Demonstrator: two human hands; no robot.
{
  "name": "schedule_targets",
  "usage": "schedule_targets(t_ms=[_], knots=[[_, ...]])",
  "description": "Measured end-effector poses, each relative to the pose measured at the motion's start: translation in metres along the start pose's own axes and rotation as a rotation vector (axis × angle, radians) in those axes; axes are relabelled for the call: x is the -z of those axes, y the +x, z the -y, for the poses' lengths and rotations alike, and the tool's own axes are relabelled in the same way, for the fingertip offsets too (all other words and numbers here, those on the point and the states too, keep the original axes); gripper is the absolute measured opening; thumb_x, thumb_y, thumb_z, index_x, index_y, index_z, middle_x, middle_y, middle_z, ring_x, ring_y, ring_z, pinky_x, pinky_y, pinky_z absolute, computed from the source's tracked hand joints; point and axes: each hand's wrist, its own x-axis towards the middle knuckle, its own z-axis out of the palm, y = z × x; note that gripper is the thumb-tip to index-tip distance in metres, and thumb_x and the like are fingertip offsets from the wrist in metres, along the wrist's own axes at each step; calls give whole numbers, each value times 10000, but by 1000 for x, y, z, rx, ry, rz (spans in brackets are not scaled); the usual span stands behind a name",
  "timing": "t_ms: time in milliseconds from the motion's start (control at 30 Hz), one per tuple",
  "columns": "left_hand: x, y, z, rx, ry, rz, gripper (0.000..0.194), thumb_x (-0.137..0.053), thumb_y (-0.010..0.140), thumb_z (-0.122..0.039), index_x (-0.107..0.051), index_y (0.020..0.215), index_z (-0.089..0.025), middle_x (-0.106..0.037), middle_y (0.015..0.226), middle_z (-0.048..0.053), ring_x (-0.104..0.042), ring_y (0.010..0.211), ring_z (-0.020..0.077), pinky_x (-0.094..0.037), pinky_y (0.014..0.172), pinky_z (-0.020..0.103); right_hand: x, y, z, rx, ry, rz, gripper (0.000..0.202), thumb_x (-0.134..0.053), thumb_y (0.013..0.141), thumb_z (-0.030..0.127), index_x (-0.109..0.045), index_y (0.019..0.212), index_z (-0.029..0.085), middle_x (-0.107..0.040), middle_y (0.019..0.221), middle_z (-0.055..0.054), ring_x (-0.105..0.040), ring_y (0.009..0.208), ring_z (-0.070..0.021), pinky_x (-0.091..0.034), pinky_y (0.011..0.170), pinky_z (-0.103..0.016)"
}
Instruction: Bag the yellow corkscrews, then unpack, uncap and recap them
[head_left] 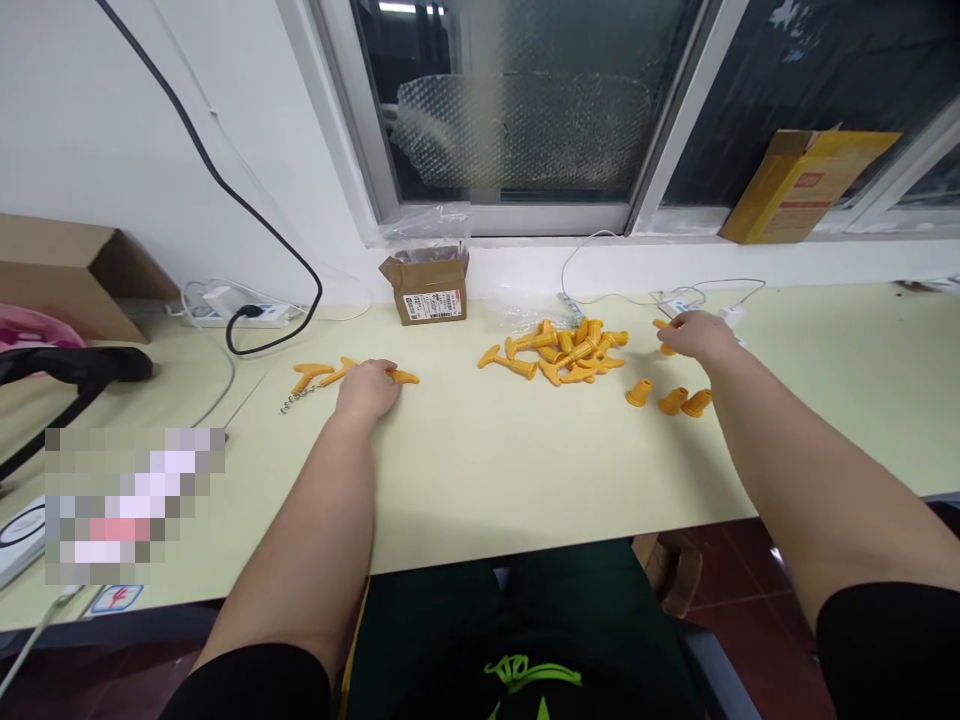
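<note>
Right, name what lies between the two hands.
From the left hand rightward: a handle against it, tabletop, the orange pile, then a piece at the right hand, in the head view.

The left hand partly hides a yellow handle (grip unclear).

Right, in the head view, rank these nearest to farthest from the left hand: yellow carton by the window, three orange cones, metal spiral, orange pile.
From the left hand:
1. metal spiral: close by, to its left
2. orange pile: to its right
3. three orange cones: farther right, past the pile
4. yellow carton: far right, highest in view
</note>
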Motion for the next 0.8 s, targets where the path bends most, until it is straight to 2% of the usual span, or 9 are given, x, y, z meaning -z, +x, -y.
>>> schedule_targets(t_ms=[100,167,233,300,367,467,633,800], knots=[[1,4,9,79,-7,-37,413,-630,842,-251,-748,1235,-200,-724,1274,129,-583,1297,385,-456,1110,508,12,-19,11,-59,227,-183,257,-690,818,332,-738,1017,176,-703,867,-131,-606,804,-243,-448,713,-385],[4,6,17,102,-51,-108,408,-634,847,-270,-741,1234,-202,-695,1325,128,-573,1313,371,-445,1127,502,15,-37,25,33,441,-324,241,-668,855,343,-733,1001,164,-687,817,-109,-567,746,-208,-440,706,-382],[8,6,27,154,-88,-204,425,-634,850,-281,-718,1259,-202,-642,1409,126,-548,1349,353,-425,1149,487,13,-56,42,150,673,-350,197,-671,848,333,-726,959,180,-659,761,-51,-551,684,-175,-445,674,-349],[13,7,37,271,-106,-226,462,-629,847,-268,-690,1300,-199,-632,1422,138,-548,1353,352,-431,1136,495,8,-75,61,272,885,-246,171,-677,843,346,-709,905,190,-631,709,-13,-566,646,-161,-454,640,-316],[16,9,46,393,-110,-169,482,-645,824,-250,-689,1299,-183,-679,1343,172,-591,1298,387,-462,1075,537,1,-93,81,366,968,-143,191,-702,831,378,-705,886,195,-617,693,1,-561,627,-156,-447,609,-297],[19,12,51,474,-81,-91,467,-710,751,-216,-731,1217,-192,-728,1234,192,-640,1220,426,-473,1022,573,-10,-115,108,473,1026,24,201,-704,826,381,-706,893,192,-639,721,-5,-556,621,-155,-427,584,-288],[18,12,49,475,-63,-42,463,-775,694,-179,-753,1153,-237,-746,1213,149,-663,1185,405,-487,1016,552,-41,-138,143,556,1043,154,203,-692,843,398,-689,873,197,-622,736,0,-527,642,-154,-415,618,-298],[16,8,47,397,-152,-52,403,-738,755,-150,-743,1155,-199,-743,1246,134,-669,1175,358,-534,991,470,-82,-150,154,579,1092,222,205,-680,845,402,-683,883,201,-630,792,-7,-547,719,-173,-434,694,-315]])
